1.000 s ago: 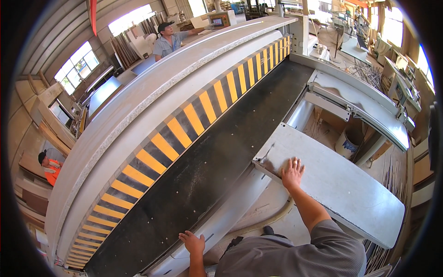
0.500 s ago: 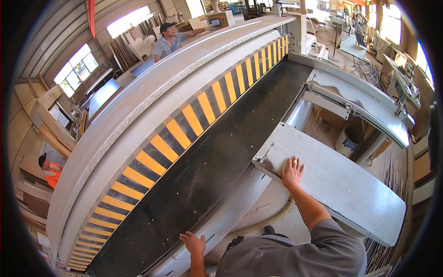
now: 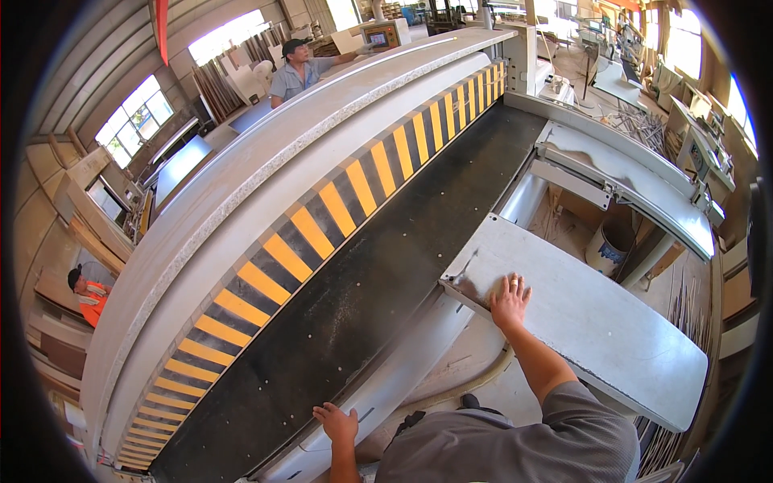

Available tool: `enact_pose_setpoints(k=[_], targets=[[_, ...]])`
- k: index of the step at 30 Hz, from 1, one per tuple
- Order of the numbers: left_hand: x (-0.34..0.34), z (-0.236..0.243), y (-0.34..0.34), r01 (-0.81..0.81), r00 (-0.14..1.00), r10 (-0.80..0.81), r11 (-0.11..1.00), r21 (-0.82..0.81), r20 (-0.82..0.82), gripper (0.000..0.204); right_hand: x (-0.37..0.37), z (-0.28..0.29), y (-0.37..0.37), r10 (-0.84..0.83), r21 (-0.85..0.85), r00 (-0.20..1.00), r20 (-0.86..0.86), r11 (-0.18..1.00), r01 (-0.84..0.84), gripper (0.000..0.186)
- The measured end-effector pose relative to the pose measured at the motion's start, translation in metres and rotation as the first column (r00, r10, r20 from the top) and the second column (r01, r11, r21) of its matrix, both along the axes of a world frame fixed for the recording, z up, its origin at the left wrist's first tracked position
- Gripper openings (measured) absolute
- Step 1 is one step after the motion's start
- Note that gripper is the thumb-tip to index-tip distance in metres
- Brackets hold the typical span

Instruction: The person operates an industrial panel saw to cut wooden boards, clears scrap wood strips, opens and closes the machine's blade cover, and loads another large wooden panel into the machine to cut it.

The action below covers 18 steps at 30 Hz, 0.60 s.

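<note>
"Well, who's farthest left?"

"Someone in an orange vest (image 3: pixel 93 304). Then comes the long yellow-and-black striped guard (image 3: pixel 310 228), along the back edge of the black machine bed (image 3: pixel 342 310); it looks like a panel saw. Behind it, a co-worker (image 3: pixel 295 79) in a cap reaches toward a control panel (image 3: pixel 381 35)."

"And the bare hands?"

"The left hand (image 3: pixel 336 423) lies at the bed's near edge, toward its left end, fingers spread, gripping nothing I can see. The right hand (image 3: pixel 510 303) is flat on the grey side table (image 3: pixel 600 318), by its near long edge, close to the corner against the bed. Fingers loose there too, nothing held. Past that, a bucket (image 3: pixel 608 248) stands in the gap before a second grey table (image 3: pixel 644 165)."

"What worries you?"

"The left fingers. If that hand slid inward and the guard dropped, say from a press at the panel, they could be pinched. A slip off the side table's edge could tip the person forward, too."

"What can't you make out?"

"The guard's underside, and whether the co-worker's fingers touch a button. The machine hides that co-worker's legs, and the left forearm is cut off below. How hard either palm presses, I can't tell."
</note>
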State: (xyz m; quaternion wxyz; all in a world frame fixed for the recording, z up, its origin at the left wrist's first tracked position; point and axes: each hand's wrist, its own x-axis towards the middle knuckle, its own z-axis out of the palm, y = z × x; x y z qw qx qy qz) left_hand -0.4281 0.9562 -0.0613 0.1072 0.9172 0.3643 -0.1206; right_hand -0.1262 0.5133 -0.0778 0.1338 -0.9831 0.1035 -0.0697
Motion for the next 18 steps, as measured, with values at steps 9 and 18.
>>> enact_pose_setpoints(k=[9,18], targets=[[-0.0023,-0.0079,0.0040,0.026,1.000,-0.026,0.999,0.019,-0.002,0.093,-0.0001,0.0036,0.0008,-0.010,0.025,1.000,-0.015,1.000,0.011,0.070],[-0.0030,-0.0065,0.0031,0.029,0.999,-0.029,0.999,0.017,0.025,0.093,-0.0014,0.0043,0.0012,-0.004,0.015,1.000,-0.013,1.000,0.004,0.071]])
